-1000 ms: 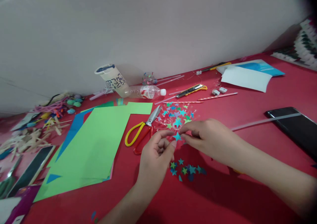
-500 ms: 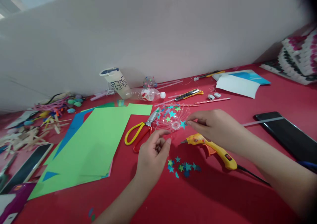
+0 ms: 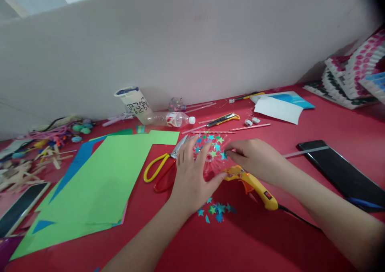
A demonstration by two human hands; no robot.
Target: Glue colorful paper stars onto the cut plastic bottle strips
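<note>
A clear plastic piece (image 3: 209, 166) with a bottle-neck ring lies on the red table, dotted with green and blue paper stars. My left hand (image 3: 192, 180) is open above its near left side, fingers spread, hiding part of it; whether it touches the plastic I cannot tell. My right hand (image 3: 249, 156) pinches a blue star (image 3: 223, 156) at the plastic's right edge. Just below lies a yellow glue gun (image 3: 255, 186), its tip hidden near my left thumb. Loose paper stars (image 3: 219, 210) are scattered nearer me. Scissors (image 3: 156, 168) with yellow and red handles rest left of my left hand.
Green paper sheets (image 3: 99, 180) spread over the left, near craft sticks (image 3: 21, 174). Behind are a plastic bottle (image 3: 168, 119), a tilted cup (image 3: 134, 103), a box cutter (image 3: 222, 120) and striped straws (image 3: 252, 127). A black phone (image 3: 339, 172) lies at right, before the wall (image 3: 192, 55).
My left hand has opened from a loose curl and moved forward over the plastic piece. My right hand keeps its pinch on the blue star. The whole view has shifted slightly.
</note>
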